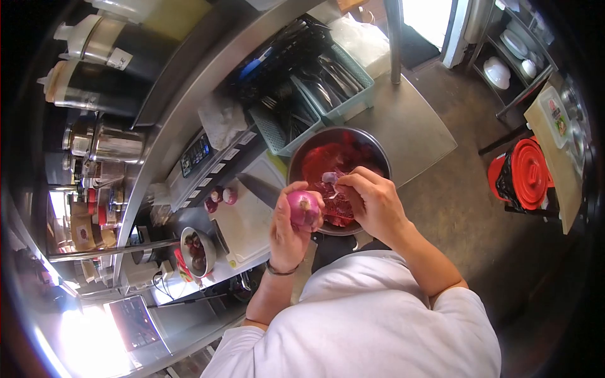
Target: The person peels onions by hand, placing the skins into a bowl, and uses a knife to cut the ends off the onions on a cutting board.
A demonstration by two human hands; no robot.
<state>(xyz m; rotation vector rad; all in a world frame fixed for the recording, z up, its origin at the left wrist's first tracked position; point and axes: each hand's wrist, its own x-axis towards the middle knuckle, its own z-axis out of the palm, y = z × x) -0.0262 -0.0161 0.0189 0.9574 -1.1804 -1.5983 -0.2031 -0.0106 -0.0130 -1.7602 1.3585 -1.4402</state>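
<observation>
A peeled-looking red onion (304, 211) sits in my left hand (288, 234), with the fingers wrapped round it and its root end facing up. My right hand (372, 200) pinches a piece of onion skin (330, 179), just to the right of the onion. Below both hands stands a large dark-rimmed bowl (383, 146) with something red inside, partly hidden by my hands. To the left, a knife (255, 189) lies across a white cutting board (242, 228). Small red onions (229, 196) rest at the board's far left edge.
Pale green cutlery baskets (296, 146) stand beyond the bowl. A metal bowl (200, 253) with dark contents is at the left, under a shelf of jars (116, 143). A red lidded bin (528, 173) stands right, near a wooden-topped table (547, 129).
</observation>
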